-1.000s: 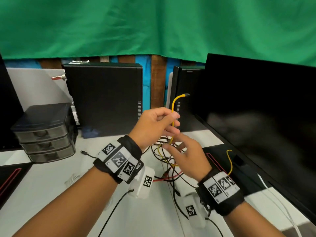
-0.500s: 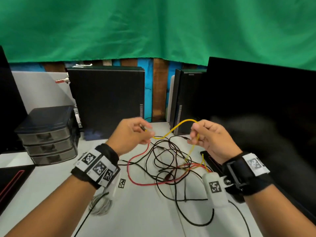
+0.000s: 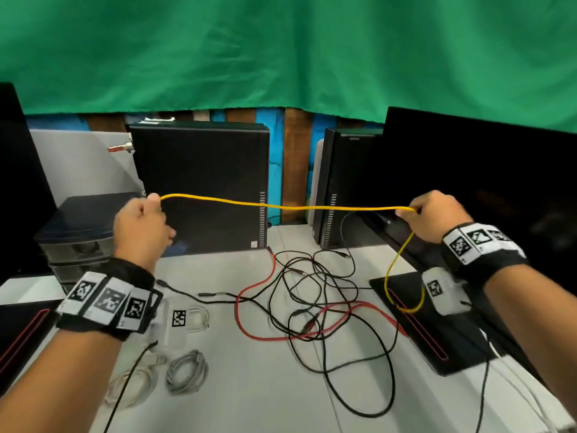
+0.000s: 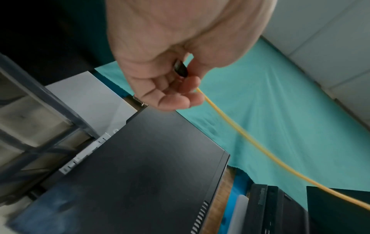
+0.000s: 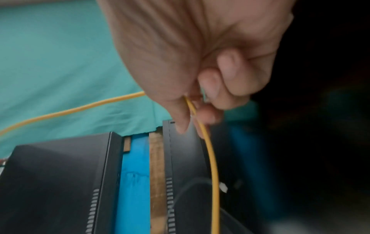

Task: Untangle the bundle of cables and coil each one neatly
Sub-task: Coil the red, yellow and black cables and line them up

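Up in the air, your left hand (image 3: 142,228) and right hand (image 3: 435,218) each pinch the yellow cable (image 3: 281,207), which runs nearly straight between them in front of the two black computer cases (image 3: 203,185). In the left wrist view, your fingers (image 4: 176,98) curl round its dark plug end. From your right hand the rest drops in a loop onto the black pad (image 3: 437,332).

Below, one red cable (image 3: 249,326) and several black cables (image 3: 327,295) lie tangled on the white table (image 3: 265,385); I cannot count the black ones. Two finished coils sit near your left wrist: a grey coil (image 3: 187,371) and a pale coil (image 3: 131,385) beside it.

Room is tight: a monitor (image 3: 484,189) just behind your right hand, a drawer unit (image 3: 78,232) by your left hand, and a green cloth (image 3: 281,51) hanging behind.
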{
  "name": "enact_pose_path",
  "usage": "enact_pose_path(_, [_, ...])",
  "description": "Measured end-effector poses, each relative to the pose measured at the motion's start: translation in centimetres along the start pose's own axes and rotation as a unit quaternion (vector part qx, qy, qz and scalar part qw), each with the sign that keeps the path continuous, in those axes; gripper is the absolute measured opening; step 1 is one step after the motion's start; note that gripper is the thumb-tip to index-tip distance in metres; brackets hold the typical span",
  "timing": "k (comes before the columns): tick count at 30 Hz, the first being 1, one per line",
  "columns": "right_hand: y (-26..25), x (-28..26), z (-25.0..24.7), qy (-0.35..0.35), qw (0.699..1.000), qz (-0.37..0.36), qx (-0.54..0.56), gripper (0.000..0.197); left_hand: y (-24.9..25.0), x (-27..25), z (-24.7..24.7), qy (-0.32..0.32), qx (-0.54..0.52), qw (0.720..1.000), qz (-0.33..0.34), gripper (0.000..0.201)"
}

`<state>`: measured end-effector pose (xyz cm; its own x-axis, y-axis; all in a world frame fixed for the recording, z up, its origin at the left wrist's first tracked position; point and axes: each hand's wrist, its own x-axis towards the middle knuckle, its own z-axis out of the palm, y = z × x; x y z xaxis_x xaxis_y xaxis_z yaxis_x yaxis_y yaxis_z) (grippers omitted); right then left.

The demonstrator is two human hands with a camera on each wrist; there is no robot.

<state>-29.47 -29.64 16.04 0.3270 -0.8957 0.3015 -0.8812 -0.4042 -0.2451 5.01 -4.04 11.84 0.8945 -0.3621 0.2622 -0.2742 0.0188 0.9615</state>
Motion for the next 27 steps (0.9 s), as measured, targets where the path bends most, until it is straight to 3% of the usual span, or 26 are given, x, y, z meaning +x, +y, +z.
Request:
enact_pose_path(2, [-0.8,0.2,0.0,-0.001,0.989,0.021,0.143,0.037,-0.8,-0.2,0.7,-0.036,-0.015,0.999,-0.005,0.031])
enact_pose_path(4, [-2.4,0.3,0.3,0.019,0.941,0.020,0.337,0.030,-1.6,-1.5,2.1,-0.112,-0.018,0.993,-0.020,0.033])
enact_pose_path(6, [-3.9,0.5,0.2,0.058,0.905,-0.038,0.420,0.022,-2.4,-3.0,3.2,-0.215,-0.051,0.974,-0.054,0.035])
enact_pose_path(8, [-4.6,0.7,0.2,0.072,0.914,-0.120,0.382,0.041,-3.3,-4.4,3.9,-0.301,-0.087,0.946,-0.088,0.031])
enact_pose_path(11, [-4.4,0.5,1.3,0.042,0.948,-0.179,0.258,0.060,-4.5,-5.8,4.2,-0.333,0.024,0.941,-0.057,0.030])
enact_pose_path(15, [-4.4,-1.2,2.3,0.009,0.990,-0.141,0.026,0.052,-3.3,-7.8,4.0,-0.351,0.032,0.935,-0.043,0.029])
enact_pose_path(16, [-4.9,-2.1,2.1,0.034,0.988,-0.148,0.014,0.046,-2.5,-8.3,4.0,-0.356,0.035,0.933,-0.032,0.027])
enact_pose_path(18, [-6.5,-4.4,1.8,0.064,0.973,-0.195,0.102,0.035,-1.0,-9.3,4.5,-0.368,0.045,0.929,-0.001,0.024])
enact_pose_path(19, [-7.6,-5.7,1.8,0.025,0.955,-0.222,0.194,0.032,-0.1,-9.8,4.8,-0.378,0.044,0.925,0.007,0.024])
enact_pose_path(22, [-10.9,-9.3,3.6,-0.173,0.854,-0.261,0.417,0.030,2.2,-11.3,5.7,-0.410,-0.034,0.911,-0.022,0.030])
enact_pose_path(25, [-11.8,-11.3,6.3,-0.188,0.784,-0.189,0.561,0.021,3.7,-11.7,5.3,-0.389,-0.185,0.895,-0.118,0.038])
enact_pose_path(27, [-11.1,-12.2,7.6,-0.195,0.733,-0.085,0.646,0.020,4.1,-11.1,4.1,-0.371,-0.300,0.854,-0.207,0.043])
